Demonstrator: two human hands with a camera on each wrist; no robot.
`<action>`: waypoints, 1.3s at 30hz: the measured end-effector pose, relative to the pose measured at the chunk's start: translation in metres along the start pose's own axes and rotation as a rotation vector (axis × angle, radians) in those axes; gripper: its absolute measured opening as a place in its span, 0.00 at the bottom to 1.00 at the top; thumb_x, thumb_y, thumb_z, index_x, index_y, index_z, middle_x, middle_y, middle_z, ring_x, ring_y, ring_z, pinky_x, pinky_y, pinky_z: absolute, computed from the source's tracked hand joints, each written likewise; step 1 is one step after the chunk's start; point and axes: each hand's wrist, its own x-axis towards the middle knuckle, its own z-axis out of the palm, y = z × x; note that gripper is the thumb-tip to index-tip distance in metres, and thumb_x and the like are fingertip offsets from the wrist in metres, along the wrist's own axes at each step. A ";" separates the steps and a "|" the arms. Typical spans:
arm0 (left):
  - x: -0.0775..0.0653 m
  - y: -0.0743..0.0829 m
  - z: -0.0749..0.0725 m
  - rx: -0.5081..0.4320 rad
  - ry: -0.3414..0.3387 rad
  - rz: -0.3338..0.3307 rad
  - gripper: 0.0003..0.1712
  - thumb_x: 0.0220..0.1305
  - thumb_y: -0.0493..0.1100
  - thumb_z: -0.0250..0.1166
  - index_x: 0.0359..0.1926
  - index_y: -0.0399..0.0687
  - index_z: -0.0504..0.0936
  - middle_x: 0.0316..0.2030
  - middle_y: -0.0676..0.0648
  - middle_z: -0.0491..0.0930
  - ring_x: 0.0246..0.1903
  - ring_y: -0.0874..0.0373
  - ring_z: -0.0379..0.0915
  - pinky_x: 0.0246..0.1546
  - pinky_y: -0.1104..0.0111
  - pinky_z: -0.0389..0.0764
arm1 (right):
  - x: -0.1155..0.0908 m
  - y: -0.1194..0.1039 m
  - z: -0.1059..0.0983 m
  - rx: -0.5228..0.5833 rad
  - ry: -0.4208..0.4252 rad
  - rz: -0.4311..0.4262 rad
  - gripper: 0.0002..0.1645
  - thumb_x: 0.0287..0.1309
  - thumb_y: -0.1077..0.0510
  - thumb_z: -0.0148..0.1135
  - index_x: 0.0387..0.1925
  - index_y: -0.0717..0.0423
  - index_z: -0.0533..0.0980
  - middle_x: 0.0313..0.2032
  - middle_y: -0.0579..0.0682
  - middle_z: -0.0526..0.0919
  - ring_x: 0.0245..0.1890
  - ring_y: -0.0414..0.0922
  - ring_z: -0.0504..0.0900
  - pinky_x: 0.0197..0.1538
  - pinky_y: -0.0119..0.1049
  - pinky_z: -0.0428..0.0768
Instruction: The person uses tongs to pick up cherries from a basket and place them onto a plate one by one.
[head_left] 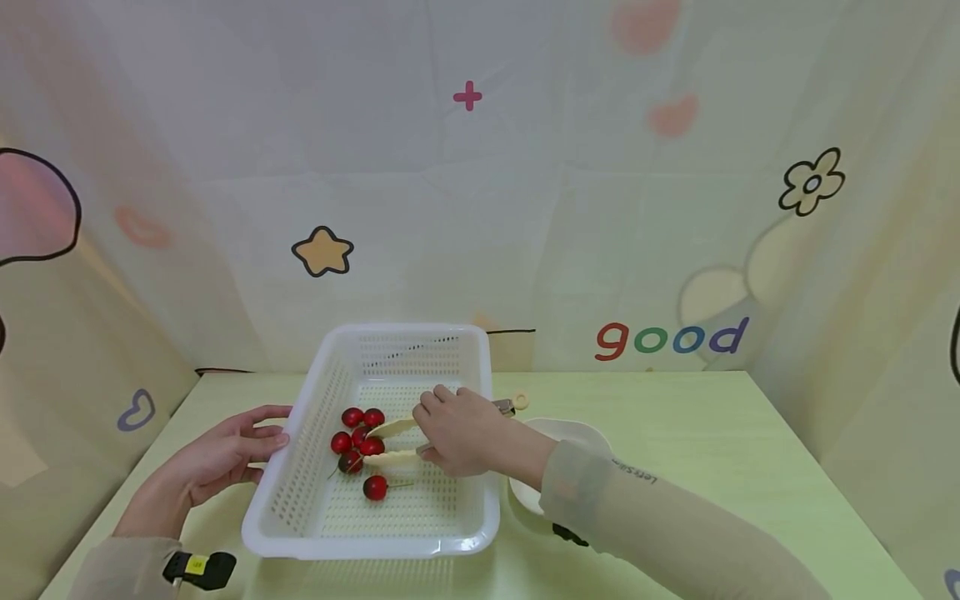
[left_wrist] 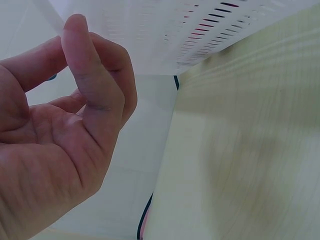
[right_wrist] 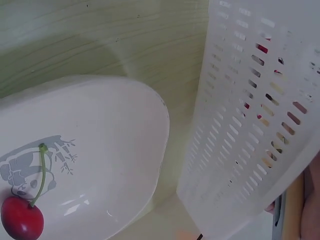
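Note:
A white slotted plastic basket stands on the table, tilted slightly in the head view. My left hand holds its left rim between thumb and fingers; the left wrist view shows this hand with bent fingers against the rim. My right hand reaches inside and grips a pair of tongs with cream tips, spread on either side of a cherry. Whether the tips touch it, I cannot tell. Several red cherries lie clustered there, and one cherry lies apart, nearer me.
Right of the basket, partly under my right forearm, is a white bowl. The right wrist view shows one stemmed cherry in it, over a grey panda print. A patterned curtain hangs behind the pale wooden table.

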 end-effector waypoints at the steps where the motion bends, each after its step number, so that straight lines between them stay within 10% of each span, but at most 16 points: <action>1: 0.000 0.000 0.000 0.002 0.000 0.000 0.37 0.77 0.39 0.58 0.76 0.32 0.50 0.52 0.46 0.83 0.48 0.46 0.83 0.45 0.51 0.84 | -0.001 0.001 -0.001 0.002 0.006 0.000 0.31 0.74 0.34 0.50 0.61 0.51 0.73 0.52 0.46 0.77 0.48 0.43 0.73 0.44 0.34 0.76; 39: 0.001 -0.002 0.001 -0.004 0.001 0.006 0.37 0.78 0.39 0.57 0.76 0.31 0.49 0.52 0.46 0.83 0.48 0.47 0.83 0.46 0.52 0.84 | -0.050 0.045 -0.013 0.141 0.182 0.008 0.25 0.76 0.38 0.49 0.51 0.57 0.68 0.38 0.48 0.67 0.35 0.44 0.66 0.35 0.32 0.72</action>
